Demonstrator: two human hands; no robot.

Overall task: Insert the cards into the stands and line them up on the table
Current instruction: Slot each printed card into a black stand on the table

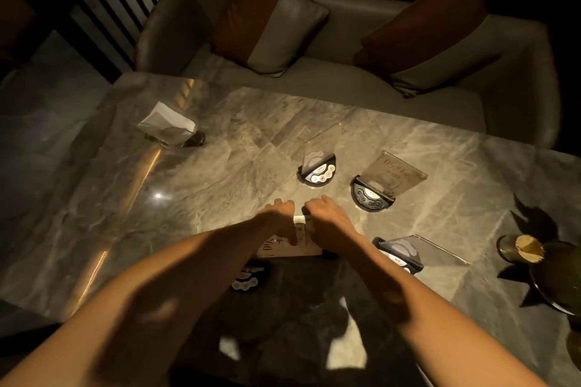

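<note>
My left hand (pixel 281 217) and my right hand (pixel 328 218) meet over the middle of the marble table (pixel 220 166), both gripping a printed card (pixel 301 243) and the dark stand at its far edge, mostly hidden by the fingers. Three half-round black stands hold clear cards: one far centre (pixel 317 171), one to its right (pixel 374 198), one near right (pixel 397 256). Another black stand (pixel 248 276) lies in shadow under my left forearm, without a card that I can see.
A napkin holder with white napkins (pixel 168 127) stands at the far left. A dark vase and a toothpick pot (pixel 528 250) sit at the right edge. A sofa with two cushions (pixel 270 16) lies beyond the table's far edge.
</note>
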